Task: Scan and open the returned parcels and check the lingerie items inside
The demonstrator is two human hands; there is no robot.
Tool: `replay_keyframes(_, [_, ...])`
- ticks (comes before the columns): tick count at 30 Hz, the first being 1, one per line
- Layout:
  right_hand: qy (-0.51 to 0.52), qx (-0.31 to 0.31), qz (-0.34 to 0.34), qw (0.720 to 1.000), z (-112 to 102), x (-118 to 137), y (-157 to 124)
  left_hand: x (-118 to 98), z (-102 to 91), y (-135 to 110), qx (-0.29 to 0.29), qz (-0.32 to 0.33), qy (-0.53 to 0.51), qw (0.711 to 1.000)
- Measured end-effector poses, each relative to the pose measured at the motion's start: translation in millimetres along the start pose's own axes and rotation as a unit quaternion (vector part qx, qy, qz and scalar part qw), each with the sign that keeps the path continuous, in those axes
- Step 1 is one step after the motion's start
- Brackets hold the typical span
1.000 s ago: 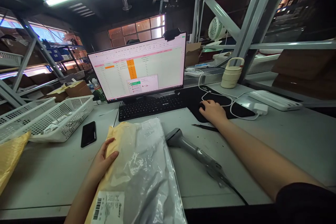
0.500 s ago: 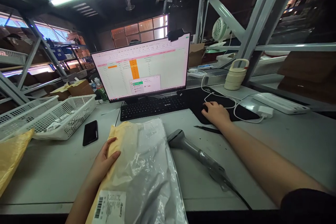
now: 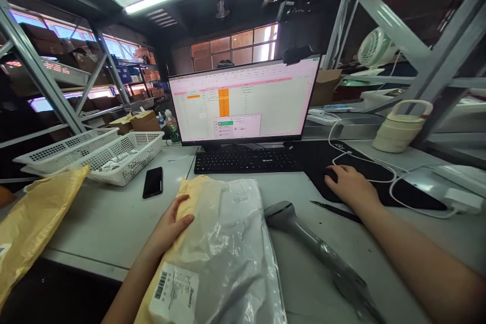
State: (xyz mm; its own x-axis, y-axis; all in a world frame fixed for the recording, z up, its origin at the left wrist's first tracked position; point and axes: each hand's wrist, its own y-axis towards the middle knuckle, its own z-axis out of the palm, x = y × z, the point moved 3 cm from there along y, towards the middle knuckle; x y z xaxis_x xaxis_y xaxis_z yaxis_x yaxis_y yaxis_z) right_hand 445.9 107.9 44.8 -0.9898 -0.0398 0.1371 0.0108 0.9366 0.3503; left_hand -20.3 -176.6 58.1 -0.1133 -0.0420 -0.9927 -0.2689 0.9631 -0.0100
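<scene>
My left hand [image 3: 171, 227] lies flat, fingers spread, on the left edge of a yellow padded envelope [image 3: 189, 197]. A clear grey plastic bag [image 3: 231, 243] lies on top of the envelope, and a white shipping label [image 3: 174, 292] shows near its front end. My right hand [image 3: 351, 188] is curled over a black computer mouse [image 3: 331, 174] on a black mouse pad [image 3: 379, 174]. A grey barcode scanner [image 3: 304, 235] lies on the desk between my arms.
A monitor [image 3: 243, 101] showing a spreadsheet stands behind a black keyboard [image 3: 246, 160]. A black phone [image 3: 153, 182] lies left of the envelope. White mesh baskets [image 3: 114, 154] and another yellow envelope [image 3: 34, 217] are at left. White cables [image 3: 402, 182], a cream container [image 3: 400, 129] and metal shelving are at right.
The view has turned left and dropped slightly, so everything sits further right in frame. Both hands have stayed where they were, on the envelope and on the mouse.
</scene>
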Motion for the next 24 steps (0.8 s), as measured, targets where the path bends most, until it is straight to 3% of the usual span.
replay_keyframes(6, [0.015,-0.004,-0.012,1.0,4.1,-2.1,3.9,-0.9,-1.6,-1.2,0.001,-0.005,0.009,1.0])
replay_keyframes(11, [0.017,0.03,0.008,0.999,0.6,-1.0,3.3,-5.6,-0.6,-4.8,0.012,-0.031,0.001,0.999])
replay_keyframes(24, [0.016,0.02,0.001,1.0,5.7,-3.9,5.7,-1.1,-1.4,-3.8,0.022,-0.028,-0.007,0.999])
